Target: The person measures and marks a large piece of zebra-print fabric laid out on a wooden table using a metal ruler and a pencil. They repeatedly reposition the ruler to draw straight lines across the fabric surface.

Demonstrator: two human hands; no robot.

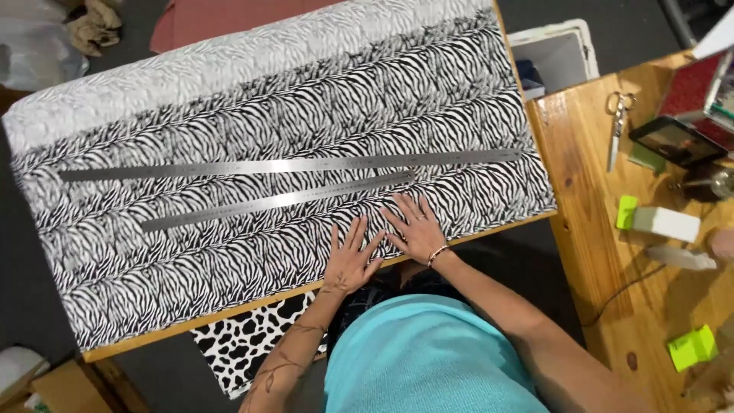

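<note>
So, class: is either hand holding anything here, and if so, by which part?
Nothing is held. The left hand and the right hand lie flat, fingers spread, on the zebra-print fabric, near the shorter steel ruler.

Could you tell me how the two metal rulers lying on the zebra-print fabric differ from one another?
The upper ruler is clearly longer than the lower ruler, spanning most of the zebra-print fabric. The upper ruler lies nearly level in the view, while the lower ruler slants, its left end lower. The lower ruler's right end lies closer to the right hand than the upper ruler does. Both are flat, silvery and untouched.
</note>
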